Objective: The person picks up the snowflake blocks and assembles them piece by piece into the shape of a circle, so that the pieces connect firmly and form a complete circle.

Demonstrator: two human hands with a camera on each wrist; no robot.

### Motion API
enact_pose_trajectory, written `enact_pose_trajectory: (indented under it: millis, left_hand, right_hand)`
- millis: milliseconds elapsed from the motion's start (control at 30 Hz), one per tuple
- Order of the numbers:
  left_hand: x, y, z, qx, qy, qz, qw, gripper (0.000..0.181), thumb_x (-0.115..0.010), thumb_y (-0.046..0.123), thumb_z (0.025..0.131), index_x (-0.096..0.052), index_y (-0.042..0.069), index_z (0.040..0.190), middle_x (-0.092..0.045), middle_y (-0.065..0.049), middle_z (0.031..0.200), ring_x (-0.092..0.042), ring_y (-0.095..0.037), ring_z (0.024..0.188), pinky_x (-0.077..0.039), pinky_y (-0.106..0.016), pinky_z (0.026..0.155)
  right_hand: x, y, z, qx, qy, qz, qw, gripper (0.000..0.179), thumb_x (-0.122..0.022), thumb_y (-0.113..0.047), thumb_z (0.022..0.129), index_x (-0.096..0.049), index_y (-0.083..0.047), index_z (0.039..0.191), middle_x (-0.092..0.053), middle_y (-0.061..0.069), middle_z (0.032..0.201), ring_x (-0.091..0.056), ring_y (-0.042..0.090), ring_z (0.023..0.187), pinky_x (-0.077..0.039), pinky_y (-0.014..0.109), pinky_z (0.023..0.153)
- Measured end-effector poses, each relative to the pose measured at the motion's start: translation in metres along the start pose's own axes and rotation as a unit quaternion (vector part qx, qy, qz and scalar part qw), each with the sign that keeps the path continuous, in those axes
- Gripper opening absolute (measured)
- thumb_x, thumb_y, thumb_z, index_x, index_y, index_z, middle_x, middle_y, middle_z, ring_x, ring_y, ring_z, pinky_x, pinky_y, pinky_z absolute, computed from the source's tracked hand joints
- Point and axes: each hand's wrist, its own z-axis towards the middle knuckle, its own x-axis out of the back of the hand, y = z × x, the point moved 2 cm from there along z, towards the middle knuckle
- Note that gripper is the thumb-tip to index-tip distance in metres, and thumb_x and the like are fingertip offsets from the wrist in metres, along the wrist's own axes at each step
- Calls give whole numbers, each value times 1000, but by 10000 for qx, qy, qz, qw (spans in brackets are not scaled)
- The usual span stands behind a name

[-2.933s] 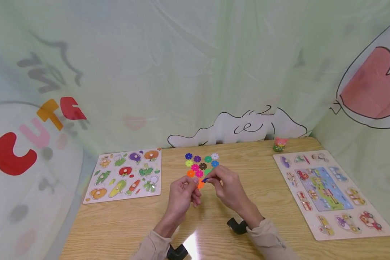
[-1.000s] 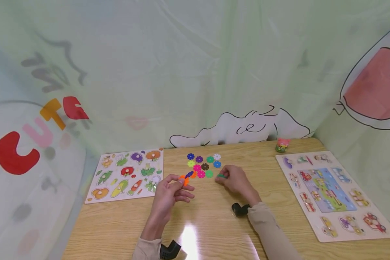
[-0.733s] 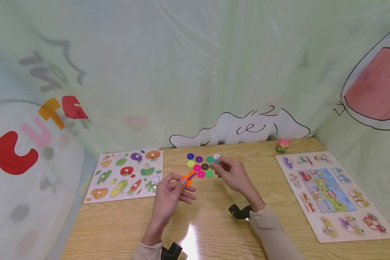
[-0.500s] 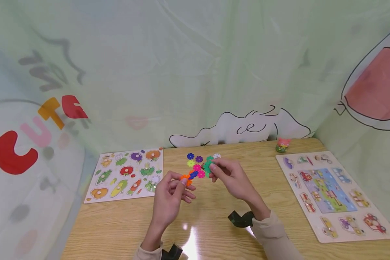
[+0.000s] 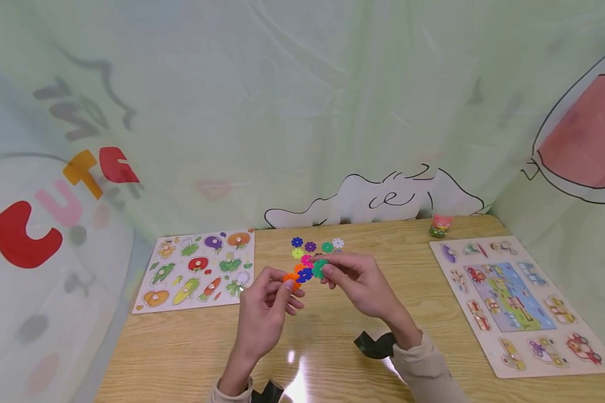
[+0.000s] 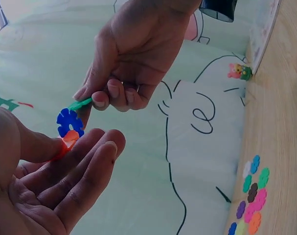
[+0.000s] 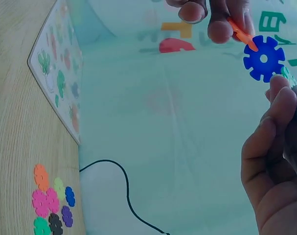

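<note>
My left hand pinches an orange notched plastic disc between thumb and fingers. A dark blue notched disc is slotted edge-on into the orange one. With thumb and index finger, my right hand pinches a green notched disc. Its edge meets the blue disc's rim on the side away from the orange. Whether the green is slotted in cannot be told. All three are held above the table. Behind them, several loose discs lie on the wood, among them a yellow one and a purple one.
A vegetable puzzle board lies at the left of the table. On the right is a vehicle puzzle board, with a small pink-and-green figurine behind it. A printed curtain encloses the back and sides.
My right hand let go of the blue disc, picked up a green disc at the right of the pile and brought it left to the blue one. The left hand kept the orange and blue pair.
</note>
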Motion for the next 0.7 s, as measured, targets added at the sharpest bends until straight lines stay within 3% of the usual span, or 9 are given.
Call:
enact_pose_trajectory:
  millis: [267,567,700]
  left_hand:
    - [0,6,0,-223,-4,398,9990,4,-60,1,106,-64,1,108,-79,-16,87,-78,-26,67,-65,-29,59]
    - [-1,6,0,-479,-41,324,9983,4,-61,2,106,-63,0,109,-79,-17,89,-78,-22,66,-65,-30,58]
    - [-1,6,0,-580,-154,344,9976,5,-60,2,106,-64,0,110,-79,-19,89,-78,-22,66,-65,-30,59]
  right_hand:
    - [-2,-4,0,169,261,-238,9992,23,-61,2,104,-75,3,123,-73,6,83,-67,11,73,-62,27,66]
    - [-3,-4,0,177,372,-91,9991,25,-60,2,105,-74,1,125,-70,3,82,-65,19,70,-59,25,61]
    - [-3,-4,0,232,389,-58,9990,25,-61,3,104,-74,1,125,-70,3,82,-64,17,70,-59,25,61]
